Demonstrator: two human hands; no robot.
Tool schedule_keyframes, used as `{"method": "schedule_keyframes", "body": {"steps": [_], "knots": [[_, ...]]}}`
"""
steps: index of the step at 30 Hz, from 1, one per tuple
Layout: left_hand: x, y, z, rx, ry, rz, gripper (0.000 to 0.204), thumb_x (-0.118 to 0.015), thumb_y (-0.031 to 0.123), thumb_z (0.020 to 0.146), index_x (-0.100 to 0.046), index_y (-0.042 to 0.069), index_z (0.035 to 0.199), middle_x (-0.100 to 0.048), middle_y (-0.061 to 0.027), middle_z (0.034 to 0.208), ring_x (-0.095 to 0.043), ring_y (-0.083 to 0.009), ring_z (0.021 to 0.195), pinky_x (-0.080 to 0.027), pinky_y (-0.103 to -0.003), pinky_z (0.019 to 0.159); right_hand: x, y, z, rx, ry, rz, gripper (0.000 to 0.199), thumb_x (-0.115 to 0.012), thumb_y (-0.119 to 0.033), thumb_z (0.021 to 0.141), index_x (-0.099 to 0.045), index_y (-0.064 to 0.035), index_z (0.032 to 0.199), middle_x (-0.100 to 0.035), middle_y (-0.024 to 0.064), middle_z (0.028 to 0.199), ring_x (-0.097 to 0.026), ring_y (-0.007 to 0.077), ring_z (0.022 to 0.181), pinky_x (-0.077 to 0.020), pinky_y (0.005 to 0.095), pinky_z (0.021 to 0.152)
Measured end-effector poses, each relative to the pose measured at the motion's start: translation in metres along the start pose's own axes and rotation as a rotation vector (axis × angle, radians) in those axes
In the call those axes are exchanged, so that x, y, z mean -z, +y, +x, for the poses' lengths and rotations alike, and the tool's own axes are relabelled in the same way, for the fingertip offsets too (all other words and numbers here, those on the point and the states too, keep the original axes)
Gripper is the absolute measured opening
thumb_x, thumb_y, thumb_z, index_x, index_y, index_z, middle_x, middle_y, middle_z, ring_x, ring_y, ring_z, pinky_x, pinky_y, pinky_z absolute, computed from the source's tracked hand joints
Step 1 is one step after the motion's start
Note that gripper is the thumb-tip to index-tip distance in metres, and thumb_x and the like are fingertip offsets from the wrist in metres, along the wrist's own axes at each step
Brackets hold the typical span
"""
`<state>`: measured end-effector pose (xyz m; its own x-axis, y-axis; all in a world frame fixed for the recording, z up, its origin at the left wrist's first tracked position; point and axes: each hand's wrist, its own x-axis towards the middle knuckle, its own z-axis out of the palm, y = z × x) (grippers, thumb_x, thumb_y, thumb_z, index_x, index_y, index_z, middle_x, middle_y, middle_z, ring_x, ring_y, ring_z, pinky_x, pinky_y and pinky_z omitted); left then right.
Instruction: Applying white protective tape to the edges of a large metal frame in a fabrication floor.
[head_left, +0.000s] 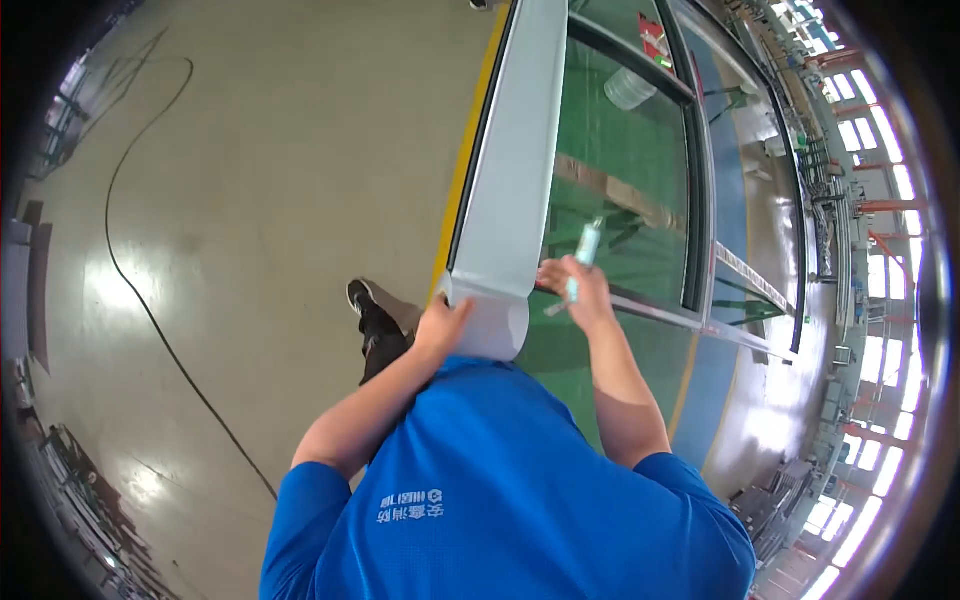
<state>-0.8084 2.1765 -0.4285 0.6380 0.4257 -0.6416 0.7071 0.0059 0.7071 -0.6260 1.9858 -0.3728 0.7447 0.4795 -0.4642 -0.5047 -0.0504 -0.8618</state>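
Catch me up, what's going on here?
A person in a blue shirt stands at the near end of a glazed frame, with a long pale grey strip running along its left side. The left grip holds the strip's near left edge, where the end bends down toward the shirt. The right grip, close to the strip's right edge, holds a slim pale-blue tool; its exact kind is unclear.

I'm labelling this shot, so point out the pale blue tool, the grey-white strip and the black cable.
Pale blue tool (588, 243): head view, on the upper part of its body.
Grey-white strip (513, 150): head view, on its long flat length.
Black cable (108, 205): head view, on its upper stretch.
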Motion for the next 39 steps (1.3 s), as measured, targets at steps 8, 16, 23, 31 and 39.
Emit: {"method": "schedule_keyframes", "body": {"steps": [8, 16, 23, 31, 39], "knots": [[-0.006, -0.008, 0.006, 0.089, -0.067, -0.121, 0.07, -0.061, 0.051, 0.085, -0.053, -0.005, 0.127, -0.064, -0.0269, 0.116, -0.062, -0.0381, 0.111, -0.048, -0.042, 0.093, 0.032, -0.011, -0.044, 0.065, 0.135, 0.043, 0.037, -0.046, -0.038, 0.102, -0.048, -0.006, 0.084, -0.064, 0.0152, 0.084, -0.062, 0.0231, 0.073, -0.0501, 0.0368, 0.068], [-0.009, -0.01, -0.002, 0.072, -0.083, -0.207, 0.069, -0.06, 0.047, 0.085, -0.051, -0.005, 0.128, -0.064, -0.0252, 0.115, -0.063, -0.0361, 0.11, -0.047, -0.04, 0.094, -0.037, -0.03, -0.054, -0.065, -0.137, -0.497, 0.038, -0.063, -0.039, 0.095, -0.05, -0.0028, 0.097, -0.058, 0.0065, 0.066, -0.058, 0.0164, 0.055, -0.0469, 0.0292, 0.05], [0.0, 0.005, -0.01, 0.049, -0.062, -0.205, 0.07, -0.06, 0.048, 0.084, -0.051, -0.008, 0.126, -0.064, -0.027, 0.115, -0.063, -0.0364, 0.109, -0.047, -0.04, 0.094, -0.052, -0.021, -0.044, -0.114, -0.359, -0.363, 0.027, -0.056, -0.03, 0.099, -0.053, -0.0036, 0.103, -0.059, 0.0053, 0.083, -0.057, 0.0136, 0.068, -0.0456, 0.0281, 0.061], [0.0, 0.006, -0.012, 0.038, -0.047, -0.161, 0.072, -0.059, 0.049, 0.085, -0.051, -0.009, 0.125, -0.062, -0.0297, 0.117, -0.061, -0.0394, 0.113, -0.046, -0.042, 0.097, -0.062, -0.021, -0.043, 0.016, -0.248, -0.595, 0.027, -0.062, -0.03, 0.096, -0.055, -0.0038, 0.1, -0.053, -0.0001, 0.072, -0.05, 0.0086, 0.062, -0.0414, 0.024, 0.053], [0.007, 0.014, -0.016, 0.055, -0.073, -0.143, 0.073, -0.059, 0.049, 0.085, -0.049, -0.01, 0.128, -0.061, -0.0303, 0.12, -0.06, -0.0396, 0.114, -0.046, -0.042, 0.098, -0.06, -0.021, -0.039, 0.201, -0.145, -1.074, 0.026, -0.069, -0.024, 0.091, -0.06, -0.0038, 0.105, -0.059, 0.0041, 0.073, -0.058, 0.0115, 0.065, -0.048, 0.028, 0.057]]}}
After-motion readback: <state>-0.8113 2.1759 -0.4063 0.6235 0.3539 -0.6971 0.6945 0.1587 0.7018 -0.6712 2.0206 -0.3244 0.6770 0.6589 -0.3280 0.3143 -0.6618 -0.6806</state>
